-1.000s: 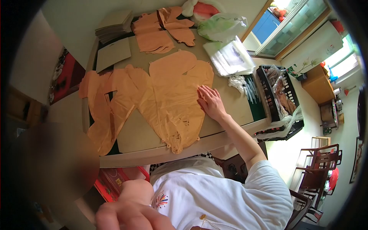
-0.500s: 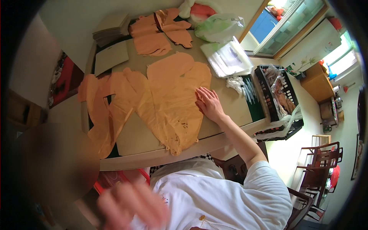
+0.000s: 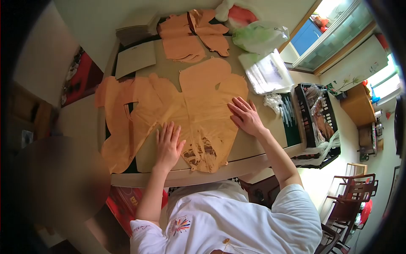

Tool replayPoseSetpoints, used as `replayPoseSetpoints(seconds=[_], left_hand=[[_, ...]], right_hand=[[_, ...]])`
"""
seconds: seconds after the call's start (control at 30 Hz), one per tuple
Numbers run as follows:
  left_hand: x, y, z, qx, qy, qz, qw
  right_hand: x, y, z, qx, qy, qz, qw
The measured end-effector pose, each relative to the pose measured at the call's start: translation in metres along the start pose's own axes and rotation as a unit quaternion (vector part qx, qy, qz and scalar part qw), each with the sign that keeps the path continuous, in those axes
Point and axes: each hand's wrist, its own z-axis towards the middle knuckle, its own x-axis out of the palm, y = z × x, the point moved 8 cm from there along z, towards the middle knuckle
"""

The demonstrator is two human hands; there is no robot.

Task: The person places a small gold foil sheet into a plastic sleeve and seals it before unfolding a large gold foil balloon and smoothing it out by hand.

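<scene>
A large orange shaped sheet (image 3: 203, 97) lies flat on the table (image 3: 249, 148), with a second orange piece (image 3: 122, 114) spread to its left. My left hand (image 3: 168, 146) rests flat, fingers apart, on the sheet's lower left part. My right hand (image 3: 246, 115) presses flat on its right edge. Neither hand grips anything. The sheet's near end (image 3: 203, 154) shows a cut-out pattern and reaches the table's front edge.
More orange cut pieces (image 3: 192, 34) lie at the far end, beside cardboard sheets (image 3: 135, 59) and a stack of them (image 3: 135, 31). Clear plastic bags (image 3: 268, 72), a green bag (image 3: 258, 36) and white ties (image 3: 275, 101) sit right. A black crate (image 3: 315, 114) stands off the table's right side.
My left hand came up from near my lap and now lies flat on the orange sheet. My right hand stays on the sheet's right edge. The view shifted slightly.
</scene>
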Motion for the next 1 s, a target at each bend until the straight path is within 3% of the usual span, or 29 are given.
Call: replayPoseSetpoints(seconds=[0.1,0.3,0.8,1.0], left_hand=[[-0.004,-0.010,0.014,0.016,-0.018,-0.032,0.999],[0.009,-0.052,0.038,0.132,0.034,-0.058,0.989],[0.014,-0.060,0.018,0.141,0.033,-0.040,0.989],[-0.015,-0.040,0.055,0.130,-0.028,-0.039,0.990]], right_hand=[[0.000,0.001,-0.001,0.001,0.002,-0.006,1.000],[-0.007,0.004,-0.004,-0.038,-0.033,0.027,0.998],[-0.008,-0.002,-0.003,-0.011,-0.045,0.055,0.997],[-0.016,-0.005,0.023,-0.011,-0.066,0.092,0.994]])
